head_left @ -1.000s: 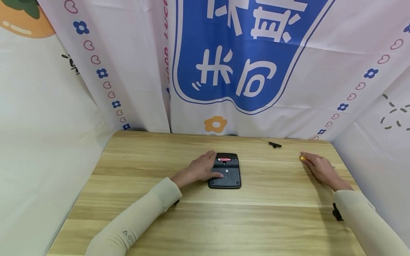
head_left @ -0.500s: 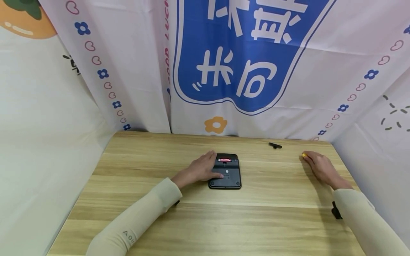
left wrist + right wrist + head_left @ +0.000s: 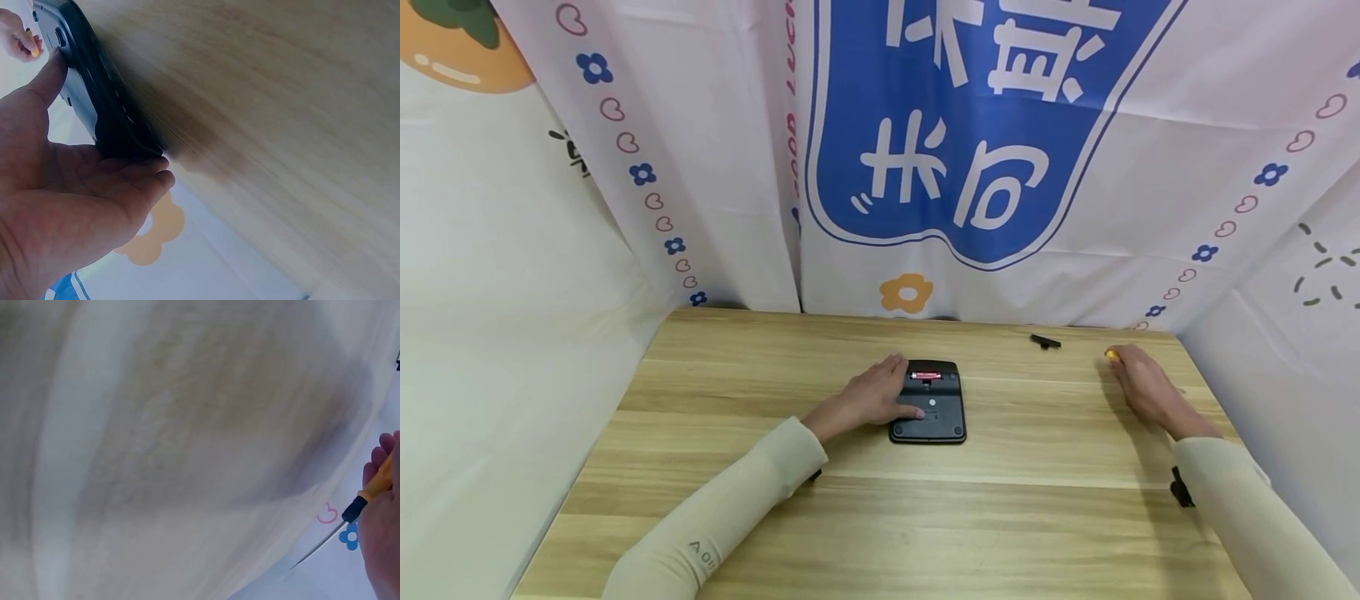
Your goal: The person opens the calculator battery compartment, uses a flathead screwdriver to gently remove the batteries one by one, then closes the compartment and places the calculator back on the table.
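Mostly black, the flat device with one red battery.

Left hand covers part of left edge of black device; lettering on it too small for us to read. Small black piece: we cannot tell what. Right hand cut off by right wrist view's edge; screwdriver handle partly hidden from us. Bench there blurred.

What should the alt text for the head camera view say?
A person's left hand rests on a black device, its red battery exposed, on a wooden table. Farther right, the right hand holds a yellow screwdriver; a small black piece lies near the table's far edge.
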The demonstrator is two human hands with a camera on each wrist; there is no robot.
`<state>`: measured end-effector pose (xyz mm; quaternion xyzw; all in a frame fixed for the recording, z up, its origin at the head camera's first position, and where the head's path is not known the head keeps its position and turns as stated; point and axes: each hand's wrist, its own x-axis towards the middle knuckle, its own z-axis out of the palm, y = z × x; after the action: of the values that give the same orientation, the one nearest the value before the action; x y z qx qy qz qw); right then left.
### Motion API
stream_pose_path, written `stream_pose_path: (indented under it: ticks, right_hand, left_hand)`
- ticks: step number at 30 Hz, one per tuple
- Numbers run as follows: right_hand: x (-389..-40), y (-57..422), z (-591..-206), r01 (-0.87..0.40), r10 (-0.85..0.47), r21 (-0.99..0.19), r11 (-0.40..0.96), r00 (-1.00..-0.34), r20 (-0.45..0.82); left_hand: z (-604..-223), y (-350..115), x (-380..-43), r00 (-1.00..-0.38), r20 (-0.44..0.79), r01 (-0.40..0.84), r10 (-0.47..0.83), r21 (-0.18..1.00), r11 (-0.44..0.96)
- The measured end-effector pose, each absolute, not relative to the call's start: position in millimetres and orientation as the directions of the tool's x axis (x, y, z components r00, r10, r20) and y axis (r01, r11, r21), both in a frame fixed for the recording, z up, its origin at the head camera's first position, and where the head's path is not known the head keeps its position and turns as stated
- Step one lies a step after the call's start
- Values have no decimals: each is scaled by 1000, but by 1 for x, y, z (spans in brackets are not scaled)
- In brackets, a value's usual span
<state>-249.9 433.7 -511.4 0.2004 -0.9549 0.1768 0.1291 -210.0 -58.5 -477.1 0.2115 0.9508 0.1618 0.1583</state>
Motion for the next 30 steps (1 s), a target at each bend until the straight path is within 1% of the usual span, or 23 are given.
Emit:
stream_pose_path:
  ticks: [8, 13, 21, 25, 30]
  right_hand:
    - [-254, 423, -507, -390, -290, -336, 857, -906, 310]
    - [-254, 419, -501, -351, -237, -386, 853, -920, 313]
    - [-260, 412, -491, -359, -172, -379, 853, -879, 444]
    - [-260, 408, -483, -326, -105, -422, 846, -878, 467]
    - [-259, 404, -474, -258, -15, -518, 816, -904, 427]
  left_hand:
    - [-479, -58, -211, -862, -227, 354, 453, 369, 859]
    - [-479, -58, -210, -863, -231, 349, 449, 370, 861]
    - [-481, -58, -211, -862, -224, 355, 455, 374, 857]
    - [-482, -58, -212, -863, -220, 356, 454, 372, 857]
    - [-480, -58, -212, -862, -226, 351, 453, 378, 857]
